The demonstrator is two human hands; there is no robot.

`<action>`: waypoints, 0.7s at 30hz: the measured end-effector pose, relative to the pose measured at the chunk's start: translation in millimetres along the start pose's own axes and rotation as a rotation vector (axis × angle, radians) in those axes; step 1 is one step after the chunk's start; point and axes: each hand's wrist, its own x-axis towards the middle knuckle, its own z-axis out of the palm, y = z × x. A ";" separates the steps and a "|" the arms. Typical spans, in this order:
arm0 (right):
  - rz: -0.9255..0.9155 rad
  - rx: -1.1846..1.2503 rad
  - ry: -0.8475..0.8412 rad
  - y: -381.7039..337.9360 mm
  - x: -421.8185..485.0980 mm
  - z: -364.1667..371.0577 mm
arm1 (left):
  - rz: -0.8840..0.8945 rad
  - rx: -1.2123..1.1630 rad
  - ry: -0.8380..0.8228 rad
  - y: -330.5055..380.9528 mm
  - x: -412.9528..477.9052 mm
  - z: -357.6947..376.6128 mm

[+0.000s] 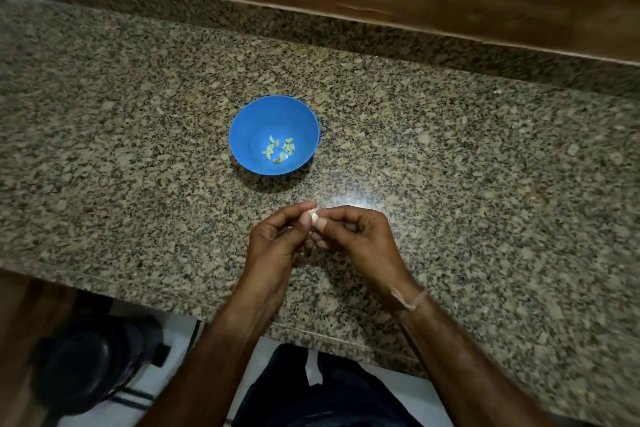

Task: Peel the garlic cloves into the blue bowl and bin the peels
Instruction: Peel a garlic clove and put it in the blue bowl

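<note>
Hands: left hand (277, 241) and right hand (358, 236) both pinch one garlic clove (314, 216) near the tabletop's (450, 166) front edge; one blue bowl (259, 121) beyond holds roughly eight peeled cloves (280, 150), tabletop stretching wide around.

Speckled granite counter (450, 166); blue bowl (256, 125) on it, w/ peeled cloves (278, 149).
</note>
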 end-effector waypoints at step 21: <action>0.108 -0.256 -0.081 24.6 2.6 -7.8 | 0.137 0.333 0.108 -17.8 -15.1 2.7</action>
